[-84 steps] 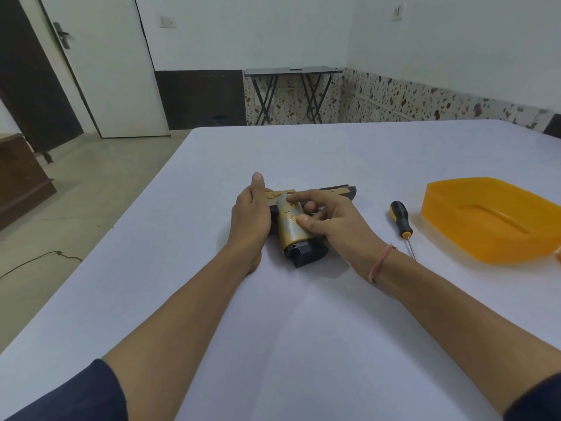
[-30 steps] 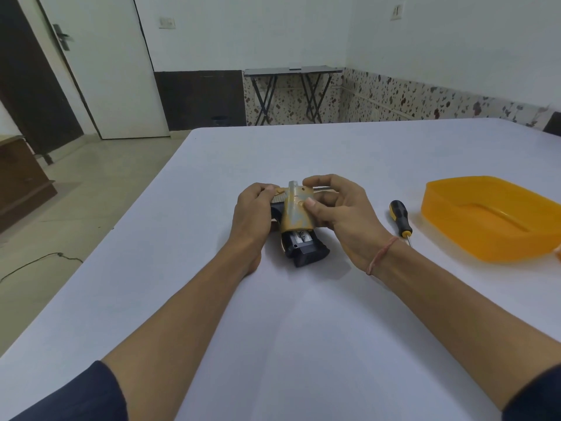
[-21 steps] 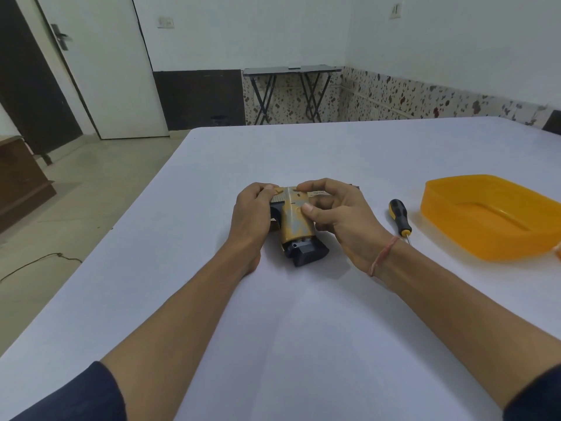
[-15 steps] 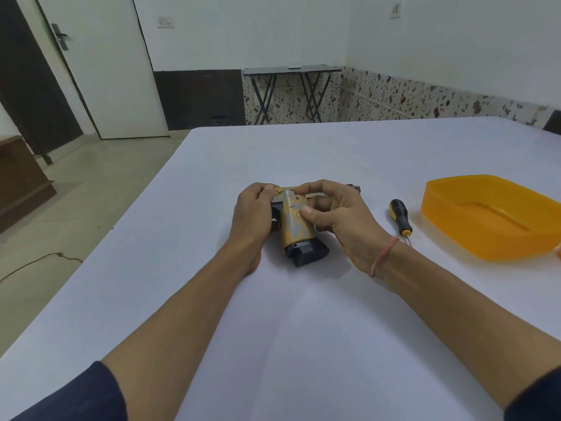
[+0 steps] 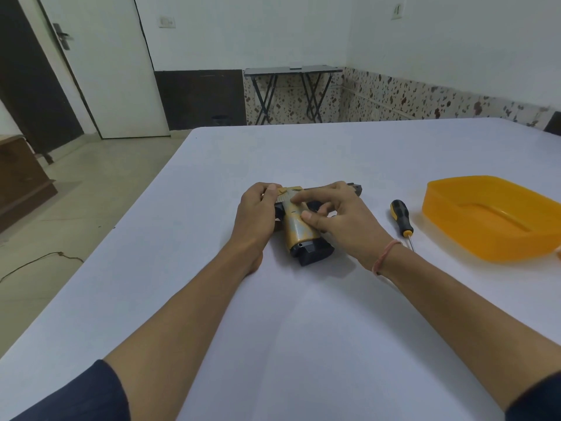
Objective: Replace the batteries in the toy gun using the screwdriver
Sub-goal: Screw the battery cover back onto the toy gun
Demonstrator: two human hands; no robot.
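1. The toy gun (image 5: 299, 230) lies on its side on the white desk (image 5: 303, 329) between the two hands. Its gold grip points toward the person and its dark barrel points to the right.
2. The left hand (image 5: 258, 212) holds the rear end of the gun, with its fingers curled over the top edge. The right hand (image 5: 343, 221) is on the grip: the thumb presses on the gold side and the other fingers bend over the body. So both hands have hold of the gun.
3. The screwdriver (image 5: 401, 218) lies untouched on the desk just beside the right hand. An orange tray (image 5: 473, 241) stands further right.
4. The task seems to be at its beginning. No cover is open and no batteries are in sight. Unscrewing, changing the cells and closing all remain to be done.
5. The right hand hides the middle of the gun, so the battery cover cannot be located. The index finger is blurred. The small dark dot near the black base may be a screw, but this is not clear. The tray is cut off at the right edge.
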